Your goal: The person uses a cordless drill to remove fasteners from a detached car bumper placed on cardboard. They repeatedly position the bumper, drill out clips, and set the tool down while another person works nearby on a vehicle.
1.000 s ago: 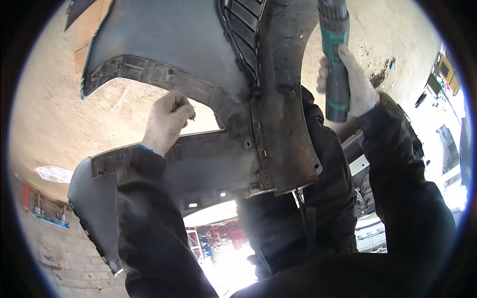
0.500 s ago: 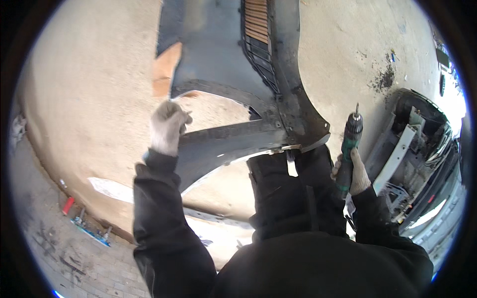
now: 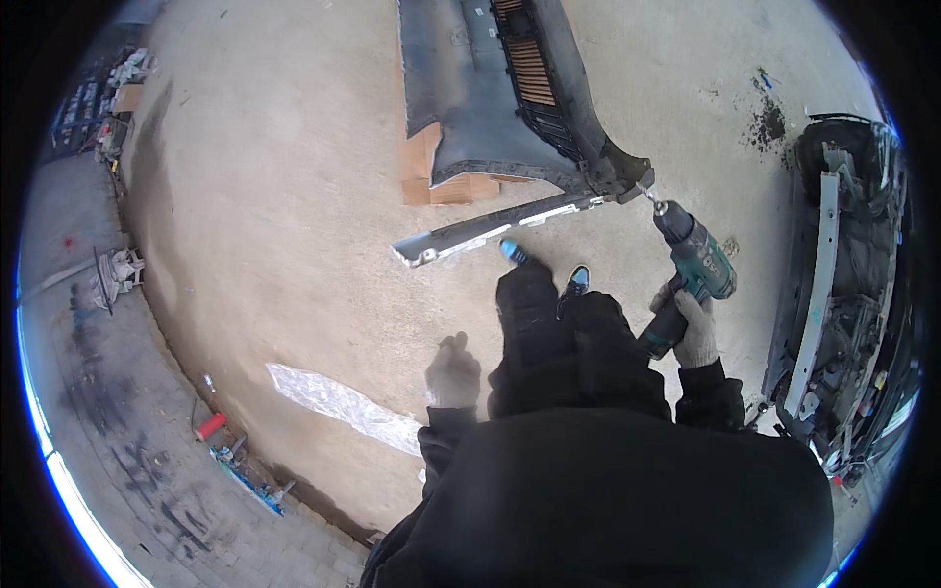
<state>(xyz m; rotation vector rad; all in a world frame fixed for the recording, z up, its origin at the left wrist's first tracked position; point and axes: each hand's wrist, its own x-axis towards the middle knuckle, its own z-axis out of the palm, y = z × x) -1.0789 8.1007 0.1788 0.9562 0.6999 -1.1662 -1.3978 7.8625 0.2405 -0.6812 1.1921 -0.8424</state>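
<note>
– Pale floor (image 3: 294, 245) spreads all around; what is nearest?
– Both hands. The right hand (image 3: 698, 331), gloved, is clamped on the drill (image 3: 704, 260), seemingly low down so that the bit (image 3: 648, 195) points forward.
– Does it touch anything?
– I can't tell; its tip shows just beside a corner of the panel (image 3: 470, 108), though the drill looks higher up.
– And the left hand (image 3: 453, 372)?
– Also gloved, raised over the floor, fingers seemingly loose. It's blurred, so I cannot tell whether they pinch anything.
– Beyond that?
– A clear sheet (image 3: 343, 405) on the floor to its left, then two shoes (image 3: 512, 252), apart, probably for a steady stance.
– Where exactly is the panel?
– Just past the shoes, with cardboard (image 3: 420, 167) partly beneath, perhaps against scratches.
– Off to the sides?
– Some car part (image 3: 828, 294) at right and a red roll (image 3: 210, 425) at left, both well apart from the panel, maybe leaving walking room.
</note>
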